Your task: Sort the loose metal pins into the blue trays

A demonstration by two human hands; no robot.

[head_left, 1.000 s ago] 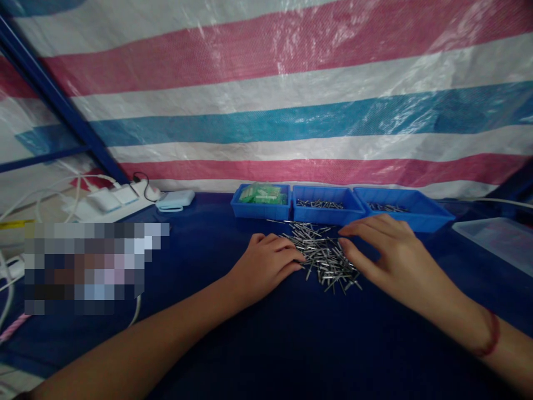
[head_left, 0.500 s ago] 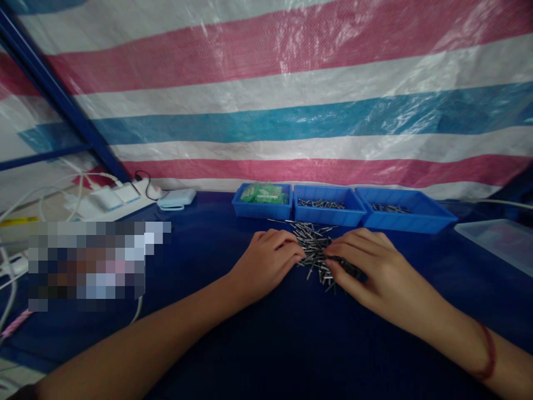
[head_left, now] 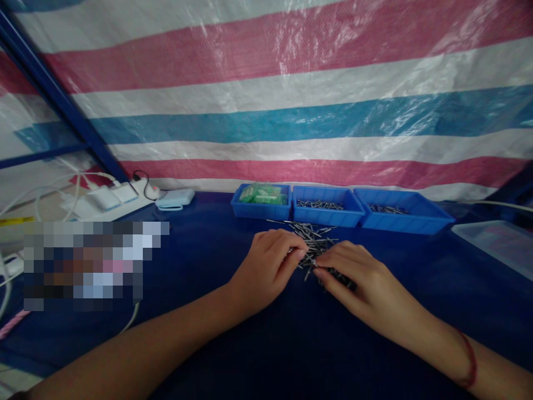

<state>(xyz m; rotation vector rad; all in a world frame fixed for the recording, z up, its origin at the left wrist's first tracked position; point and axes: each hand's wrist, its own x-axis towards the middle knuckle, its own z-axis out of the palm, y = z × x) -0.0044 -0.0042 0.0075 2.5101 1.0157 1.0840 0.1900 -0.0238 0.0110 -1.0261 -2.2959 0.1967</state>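
Left hand: the left hand (head_left: 266,266) is laid on the dark blue surface (head_left: 258,355), fingers curled inward, at the left edge of the pile of metal pins (head_left: 316,250). Whether a pin is pinched between its fingertips cannot be told.

Right hand: the right hand (head_left: 358,278) is placed palm down on the right and near part of the pile, fingers stretched toward the left hand. Some pins are covered by it; it is not closed around anything that can be seen.

Pile of pins: a loose heap of thin silvery pins is seen between the two hands and a little beyond them. The pins lie flat and point in many directions, so no common long axis is given.

Key relation: the heap is enclosed from both sides, and the fingertips of both hands are almost touching over its near edge. Both hands are equally close to it; the uncovered part extends away from the person, toward the trays.

Trays: three blue plastic trays stand in a row behind the pile. Green parts are held in the left tray (head_left: 261,201), metal pins in the middle tray (head_left: 325,205) and the right tray (head_left: 402,214).

Other things: a striped tarpaulin (head_left: 291,111) hangs behind, and a white power strip (head_left: 110,200) lies far left.
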